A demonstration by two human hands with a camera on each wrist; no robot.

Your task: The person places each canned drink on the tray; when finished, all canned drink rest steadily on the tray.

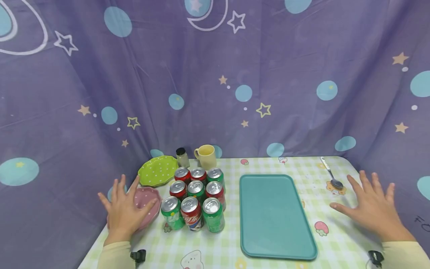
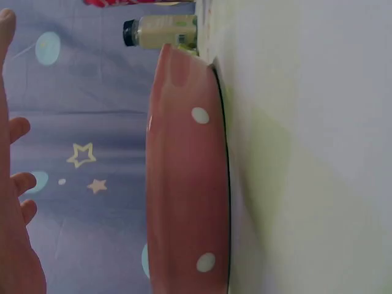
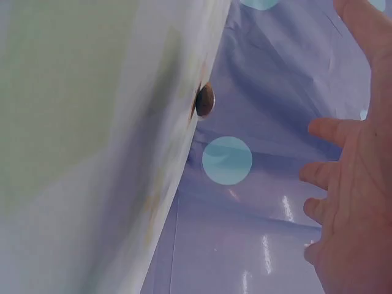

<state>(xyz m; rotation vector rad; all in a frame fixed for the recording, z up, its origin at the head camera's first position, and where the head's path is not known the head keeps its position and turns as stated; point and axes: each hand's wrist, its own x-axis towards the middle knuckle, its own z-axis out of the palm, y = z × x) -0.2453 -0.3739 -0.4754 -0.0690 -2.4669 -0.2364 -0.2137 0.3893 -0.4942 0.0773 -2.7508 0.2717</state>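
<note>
Both hands hover flat with fingers spread, grasping nothing. Left hand (image 1: 125, 209) is over the pink dotted bowl (image 1: 150, 203), which sits on the bench (image 1: 215, 254) well to the left of the teal tray (image 1: 272, 216); whether the palm touches the bowl's rim is hard to tell, though the left wrist view seems to show a gap. Right hand (image 1: 371, 207) is on the tray's right side, near a spoon (image 1: 330, 173) lying beyond its fingertips. Nine soda cans (image 1: 196, 198) stand in a three-by-three block between the bowl and the tray. Behind the bowl lies a green dotted plate (image 1: 158, 170), and behind the cans stand a small dark-capped jar (image 1: 183, 157) and a pale yellow mug (image 1: 206, 156).
</note>
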